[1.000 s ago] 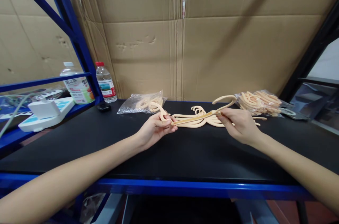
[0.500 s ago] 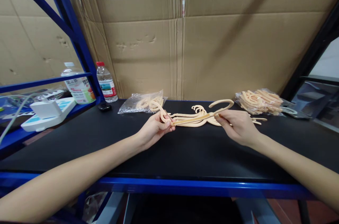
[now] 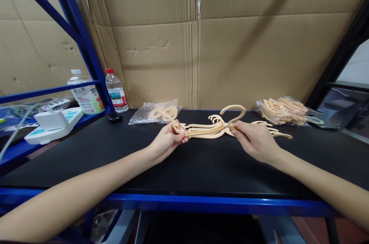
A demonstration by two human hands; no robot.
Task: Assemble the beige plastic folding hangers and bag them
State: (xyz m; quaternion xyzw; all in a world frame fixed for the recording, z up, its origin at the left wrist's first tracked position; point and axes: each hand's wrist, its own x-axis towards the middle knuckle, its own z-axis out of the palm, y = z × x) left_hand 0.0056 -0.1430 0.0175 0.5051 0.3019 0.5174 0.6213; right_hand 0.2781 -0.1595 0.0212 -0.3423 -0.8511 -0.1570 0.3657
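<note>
Between my two hands a beige clothes hanger (image 3: 205,132) is held just above the black tabletop, its curved hook rising near my right hand. My left hand (image 3: 170,139) is closed, thumb and fingers pinching the hanger's left end, with a curved piece sticking up above the fingers. Close to the hanger's neck, my right hand (image 3: 253,138) grips it, the knuckles hiding part of the arm. Behind it several more beige hangers (image 3: 215,119) lie together on the table, partly covered by the held one and my right hand.
A clear plastic bag (image 3: 141,113) with beige pieces lies at the back left, and a fuller bag of hangers (image 3: 282,110) at the back right. A red-capped water bottle (image 3: 117,92), a small black object (image 3: 114,116) and a white power strip (image 3: 53,128) are at left. Cardboard (image 3: 161,52) walls the back.
The held hanger's hook has shifted left and tilted, and my right hand has moved slightly left with it. The piece above my left hand now points up at a different angle.
</note>
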